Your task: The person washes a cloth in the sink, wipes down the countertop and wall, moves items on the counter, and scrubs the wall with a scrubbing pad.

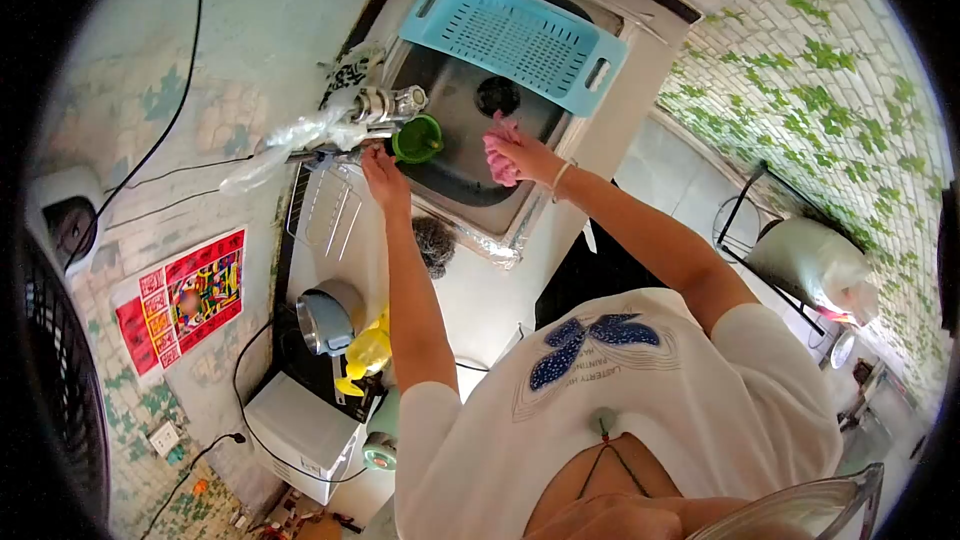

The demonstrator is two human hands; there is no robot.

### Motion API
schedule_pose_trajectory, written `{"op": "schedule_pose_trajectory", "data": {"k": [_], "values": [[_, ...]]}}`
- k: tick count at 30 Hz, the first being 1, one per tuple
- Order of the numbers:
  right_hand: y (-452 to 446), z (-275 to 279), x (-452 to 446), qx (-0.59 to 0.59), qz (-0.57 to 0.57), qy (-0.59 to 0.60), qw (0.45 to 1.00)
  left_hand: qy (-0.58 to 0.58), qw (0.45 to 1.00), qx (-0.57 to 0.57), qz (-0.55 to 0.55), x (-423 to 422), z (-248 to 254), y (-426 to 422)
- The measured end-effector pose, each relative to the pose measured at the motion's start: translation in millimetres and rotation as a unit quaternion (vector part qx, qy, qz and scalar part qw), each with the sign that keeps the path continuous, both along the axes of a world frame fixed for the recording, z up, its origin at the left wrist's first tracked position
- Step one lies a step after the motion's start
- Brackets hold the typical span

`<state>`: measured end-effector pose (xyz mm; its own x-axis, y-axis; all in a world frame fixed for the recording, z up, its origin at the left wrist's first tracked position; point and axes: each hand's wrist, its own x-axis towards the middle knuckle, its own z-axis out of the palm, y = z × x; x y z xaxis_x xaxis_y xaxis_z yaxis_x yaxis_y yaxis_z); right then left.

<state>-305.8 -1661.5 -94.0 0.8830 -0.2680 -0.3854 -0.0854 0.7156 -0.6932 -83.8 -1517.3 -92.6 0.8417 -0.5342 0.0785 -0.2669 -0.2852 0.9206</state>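
My right hand [528, 157] is closed around a crumpled pink cloth [503, 150] above the right part of the sink [465, 155]. At the sink's left edge, my left hand [383, 178] has its fingers bent at the side of a small green cup [418, 138]. The cup's mouth faces up and something green shows inside; my grip on it is partly hidden. Right beside the cup is a metal faucet [390, 103] with clear plastic wrapped near it. A dark round drain [497, 97] lies at the sink's far side.
A light-blue slotted basket [515, 40] spans the sink's far end. Near my left forearm are a dark scouring pad [433, 245], a wire rack [328, 210], a grey pot [330, 317] and a yellow spray bottle [368, 350]. A white box-shaped appliance [300, 425] stands further left.
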Motion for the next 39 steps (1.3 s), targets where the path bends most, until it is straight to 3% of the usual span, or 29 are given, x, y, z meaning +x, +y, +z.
{"op": "schedule_pose_trajectory", "data": {"k": [1,3,8,10,13,14,17,23,25,32,35,37,39], "values": [[-3,12,5,0.007,0.002,0.006,1.0,0.006,1.0,0.007,0.002,-4,5,-2],[-11,60,24,0.076,-0.078,0.198,0.974,-0.059,0.998,-0.017,-0.001,-11,7,1],[-31,59,61,0.151,-0.054,0.128,0.979,-0.016,0.999,0.033,0.039,-20,17,-6],[-35,60,76,0.157,-0.073,0.141,0.975,-0.03,0.996,-0.057,0.062,-24,14,-15],[-43,57,94,0.134,-0.012,0.123,0.983,-0.017,0.994,-0.06,0.089,-20,2,-13],[-45,56,100,0.136,-0.006,0.123,0.983,0.052,0.985,-0.131,0.101,-24,3,-15],[-45,53,112,0.141,0.007,0.15,0.978,-0.043,0.995,-0.03,0.082,-23,7,-15],[-47,43,120,0.149,-0.005,0.156,0.976,-0.089,0.99,0.007,0.105,-26,6,-12],[-47,39,117,0.174,0.011,0.125,0.977,-0.076,0.986,0.107,0.106,-27,7,-10],[-41,35,116,0.132,-0.038,0.185,0.973,-0.087,0.979,0.108,0.148,-37,19,-21],[-45,39,113,0.149,-0.017,0.103,0.983,-0.108,0.981,0.09,0.135,-38,21,-23],[-42,42,115,0.126,-0.018,0.182,0.975,-0.089,0.979,0.132,0.128,-39,21,-20],[-40,38,115,0.137,-0.017,0.178,0.974,-0.103,0.98,0.116,0.123,-37,16,-18]]}}
